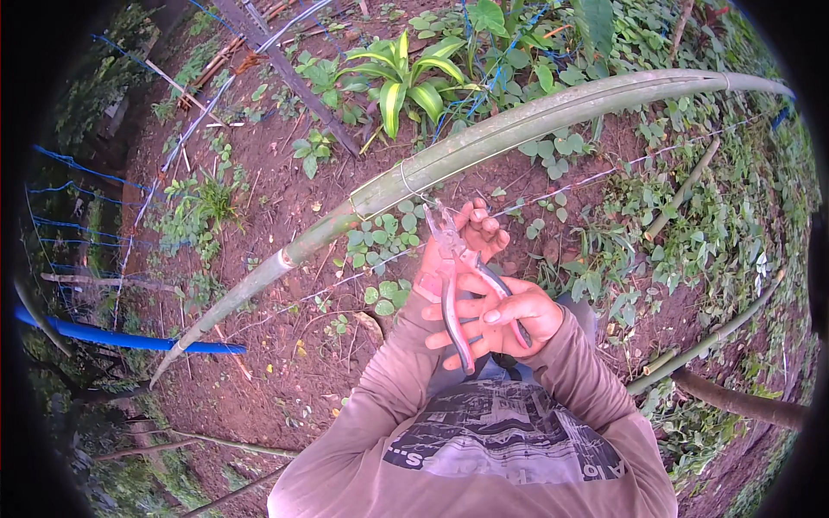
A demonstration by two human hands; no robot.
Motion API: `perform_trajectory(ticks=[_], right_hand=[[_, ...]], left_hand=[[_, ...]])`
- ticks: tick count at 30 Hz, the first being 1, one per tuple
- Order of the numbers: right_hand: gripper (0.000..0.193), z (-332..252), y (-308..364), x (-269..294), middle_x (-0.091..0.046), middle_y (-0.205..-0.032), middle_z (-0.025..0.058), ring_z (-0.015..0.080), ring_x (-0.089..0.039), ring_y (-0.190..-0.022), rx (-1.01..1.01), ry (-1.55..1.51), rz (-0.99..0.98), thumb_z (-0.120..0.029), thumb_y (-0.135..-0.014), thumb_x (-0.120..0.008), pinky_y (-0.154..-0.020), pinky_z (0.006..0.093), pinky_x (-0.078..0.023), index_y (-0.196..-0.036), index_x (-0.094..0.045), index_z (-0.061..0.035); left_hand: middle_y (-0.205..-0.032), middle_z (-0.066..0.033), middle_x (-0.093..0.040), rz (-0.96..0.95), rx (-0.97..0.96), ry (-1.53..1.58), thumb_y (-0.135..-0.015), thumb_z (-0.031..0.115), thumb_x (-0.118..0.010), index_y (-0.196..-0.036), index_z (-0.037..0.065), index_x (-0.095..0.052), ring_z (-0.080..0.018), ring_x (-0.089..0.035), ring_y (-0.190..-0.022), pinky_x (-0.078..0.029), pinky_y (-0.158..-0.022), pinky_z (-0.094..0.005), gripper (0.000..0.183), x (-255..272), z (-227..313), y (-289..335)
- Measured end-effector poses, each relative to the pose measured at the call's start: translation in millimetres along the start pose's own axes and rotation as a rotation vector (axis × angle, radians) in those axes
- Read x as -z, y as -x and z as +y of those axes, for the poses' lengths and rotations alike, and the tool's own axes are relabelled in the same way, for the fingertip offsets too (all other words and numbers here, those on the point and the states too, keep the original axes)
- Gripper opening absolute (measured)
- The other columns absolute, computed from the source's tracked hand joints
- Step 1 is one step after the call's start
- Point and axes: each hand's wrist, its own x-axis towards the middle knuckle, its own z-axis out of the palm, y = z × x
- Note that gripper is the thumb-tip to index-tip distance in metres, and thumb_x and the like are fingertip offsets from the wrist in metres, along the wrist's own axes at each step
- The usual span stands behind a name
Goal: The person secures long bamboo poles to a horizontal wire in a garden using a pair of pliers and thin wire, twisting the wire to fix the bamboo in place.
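Note:
A long green bamboo pole arches across in front of me, with a split strip along its upper part. A wire loop circles it, and its loose end hangs near the pliers' jaws. The pliers have dark-and-red handles spread wide, with the jaws up by the wire; whether they grip it I cannot tell. My right hand holds the pliers, thumb on one handle and fingers stretched between both. My left hand is just behind the jaws, palm up, fingers loosely curled and apart, with nothing visible in them.
A strand of wire runs low behind the pole. A slanting post stands at the far left, near blue cords and a blue pipe. Cut poles lie at right. A striped leafy plant grows beyond the bamboo.

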Motion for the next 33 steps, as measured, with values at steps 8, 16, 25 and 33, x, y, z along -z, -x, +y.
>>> perform_trajectory(ticks=[8,16,25,33], right_hand=[[0.080,15.9,-18.8,13.1,-0.043,-0.149,0.0243,0.0478,-0.047,-0.133,0.041,-0.055,-0.132,-0.011,-0.085,-0.064,-0.103,0.0654,-0.042,-0.155,-0.024,-0.0122],[0.066,44.0,-42.0,5.7,-0.053,-0.105,0.0082,0.0191,-0.052,-0.078,0.034,-0.397,-0.197,-0.006,-0.089,-0.060,-0.069,0.0371,-0.044,-0.150,-0.035,-0.0124],[0.045,48.1,-32.5,-3.7,-0.060,-0.097,0.0241,0.0422,-0.062,-0.089,0.455,1.584,0.729,0.002,-0.083,-0.052,-0.079,0.0471,-0.049,-0.128,-0.045,0.0024],[0.055,28.9,-27.0,3.6,-0.063,-0.106,0.0264,0.0443,-0.066,-0.091,0.358,1.656,0.606,-0.001,-0.085,-0.056,-0.078,0.0480,-0.051,-0.137,-0.040,0.0041]], left_hand=[[-0.099,0.0052,-0.068,-0.180,0.085,-0.055,-0.107,0.023,-0.046,-0.124,0.009,-0.055,-0.0130,-0.062,-0.101,-0.039,-0.108,-0.0442,0.024,12.3,3.2,-4.3],[-0.095,0.0059,-0.069,-0.217,0.081,-0.057,-0.106,0.022,-0.048,-0.123,0.010,-0.056,-0.0123,-0.062,-0.100,-0.038,-0.108,-0.0452,0.022,16.5,1.9,-10.1],[-0.085,0.0098,-0.064,-0.371,0.159,0.021,-0.104,0.036,-0.050,-0.114,0.016,-0.060,-0.0158,-0.058,-0.111,-0.029,-0.114,-0.0577,0.024,19.7,-31.0,-26.4],[-0.105,0.0022,-0.064,-0.428,0.257,-0.105,-0.107,0.040,-0.038,-0.114,0.017,-0.062,-0.0225,-0.054,-0.119,-0.030,-0.114,-0.0569,0.034,34.4,-3.7,-23.9]])
